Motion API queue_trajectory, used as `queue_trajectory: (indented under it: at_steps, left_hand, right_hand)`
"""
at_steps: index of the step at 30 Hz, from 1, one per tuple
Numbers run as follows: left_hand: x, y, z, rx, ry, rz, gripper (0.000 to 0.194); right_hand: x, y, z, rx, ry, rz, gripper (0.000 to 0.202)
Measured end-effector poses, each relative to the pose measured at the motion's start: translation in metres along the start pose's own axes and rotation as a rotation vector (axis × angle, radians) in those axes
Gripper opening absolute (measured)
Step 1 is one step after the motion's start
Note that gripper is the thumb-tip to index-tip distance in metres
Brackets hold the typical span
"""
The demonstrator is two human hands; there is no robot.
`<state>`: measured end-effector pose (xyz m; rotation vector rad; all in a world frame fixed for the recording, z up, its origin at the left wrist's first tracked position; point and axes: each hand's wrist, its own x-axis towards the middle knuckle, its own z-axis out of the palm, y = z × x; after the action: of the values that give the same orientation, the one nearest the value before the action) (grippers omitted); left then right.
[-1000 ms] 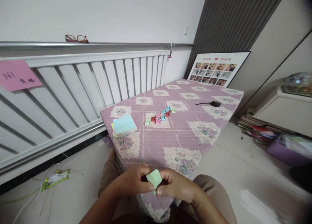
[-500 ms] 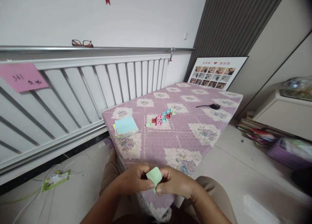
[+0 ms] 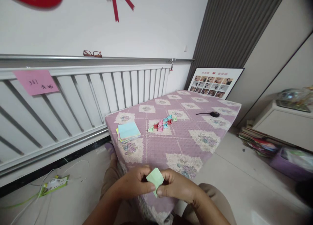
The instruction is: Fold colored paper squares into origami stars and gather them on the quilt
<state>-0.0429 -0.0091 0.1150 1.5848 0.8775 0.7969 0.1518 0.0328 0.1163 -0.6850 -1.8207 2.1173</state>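
A light green piece of folded paper [image 3: 155,178], roughly kite-shaped, is held up between both hands at the near end of the table. My left hand [image 3: 136,182] pinches its left side, thumb on the front face. On the other side my right hand [image 3: 176,185] grips the paper's right edge, its thumb near the lower tip. Farther along the cloth lie several small folded paper figures [image 3: 162,123] in green, red, pink and blue. To their left is a stack of square coloured paper [image 3: 128,131], light blue on top.
A purple flowered cloth [image 3: 156,150] covers the table. A black object with a thin tail [image 3: 214,114] lies toward its right side. Along the left stands a white radiator [image 3: 127,91], with glasses [image 3: 92,53] on the pipe above. A power strip [image 3: 55,185] with cables lies on the floor.
The camera view has tilted slightly upward, showing more of the red wall decorations. Both hands keep their grip on the green paper, which shows a little wider now.
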Motion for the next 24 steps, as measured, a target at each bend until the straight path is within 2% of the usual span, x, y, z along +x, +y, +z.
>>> queue_trajectory:
  at_steps: [5,12,15,20,21,24]
  left_hand:
    - [-0.006,0.009,0.002,0.123,0.087,0.033,0.004]
    - [-0.019,0.014,0.012,0.228,0.326,0.174,0.008]
    - [-0.023,0.012,0.019,0.12,0.414,0.185,0.012]
    - [-0.024,-0.002,0.036,-0.239,0.539,0.124,0.051]
    - [-0.024,-0.005,0.04,-0.277,0.545,0.096,0.05]
    - [-0.026,-0.012,0.048,-0.314,0.501,-0.006,0.03]
  right_hand:
    - [-0.001,-0.001,0.007,-0.01,0.039,-0.058,0.032]
    - [-0.002,-0.013,0.024,-0.207,0.208,-0.19,0.022]
    - [-0.004,-0.02,0.033,-0.36,0.298,-0.261,0.02]
    - [-0.01,-0.026,0.048,-0.553,0.425,-0.36,0.017]
    - [-0.011,-0.026,0.05,-0.567,0.45,-0.365,0.016]
    - [-0.015,-0.023,0.056,-0.586,0.512,-0.356,0.015]
